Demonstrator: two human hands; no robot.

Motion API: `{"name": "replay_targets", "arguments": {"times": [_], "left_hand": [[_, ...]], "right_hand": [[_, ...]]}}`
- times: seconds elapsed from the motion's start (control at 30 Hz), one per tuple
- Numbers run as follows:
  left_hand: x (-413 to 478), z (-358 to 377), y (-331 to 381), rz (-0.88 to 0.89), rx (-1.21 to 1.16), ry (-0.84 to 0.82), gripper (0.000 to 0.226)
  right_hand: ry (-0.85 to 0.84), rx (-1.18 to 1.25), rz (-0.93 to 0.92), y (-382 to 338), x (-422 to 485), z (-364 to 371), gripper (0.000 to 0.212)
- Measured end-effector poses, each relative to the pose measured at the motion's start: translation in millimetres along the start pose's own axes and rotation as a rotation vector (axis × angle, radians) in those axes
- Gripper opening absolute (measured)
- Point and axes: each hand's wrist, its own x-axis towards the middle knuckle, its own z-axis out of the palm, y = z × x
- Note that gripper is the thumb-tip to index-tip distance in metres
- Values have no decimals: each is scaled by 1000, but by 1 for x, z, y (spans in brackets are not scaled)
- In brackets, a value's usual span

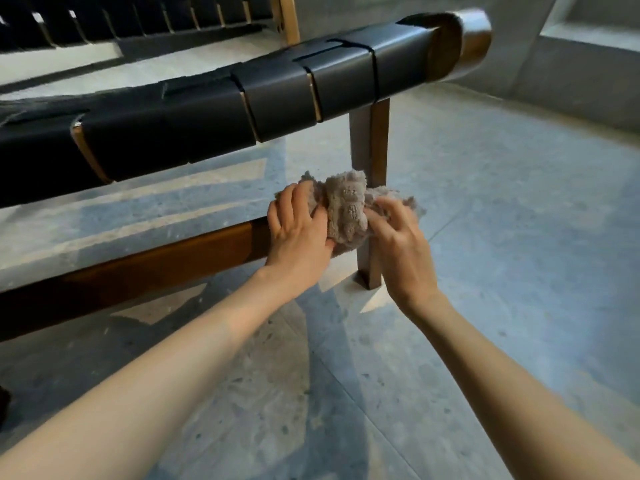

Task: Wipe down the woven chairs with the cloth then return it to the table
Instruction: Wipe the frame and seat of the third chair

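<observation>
Facing the woven chair, you hold the cloth bunched at its wooden leg, left hand and right hand both gripping the folds; soft, light and floppy, it probably handles best gathered into one palm.

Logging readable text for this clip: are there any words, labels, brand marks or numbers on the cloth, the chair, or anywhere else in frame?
None can be read.
The cloth, held by the left hand and right hand, shows no tag or print.
The woven chair, its wooden leg and the floor show no markings.
</observation>
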Motion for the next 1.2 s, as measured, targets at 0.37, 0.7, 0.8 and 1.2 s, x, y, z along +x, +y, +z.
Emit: {"name": "replay_targets", "arguments": {"times": [0.37,0.7,0.8,1.2], "left_hand": [[33,6,31,-92,-145,106,28],[54,7,34,-159,-297,-48,26],[60,1,28,-116,-583,24,28],[35,3,-21,-43,-519,-20,40]], "right_hand": [[-258,722,570,34,27,3,42],[-371,1030,610,32,43,15,42],[-287,974,454,28,66,0,57],[-117,575,568,14,76,28,65]]}}
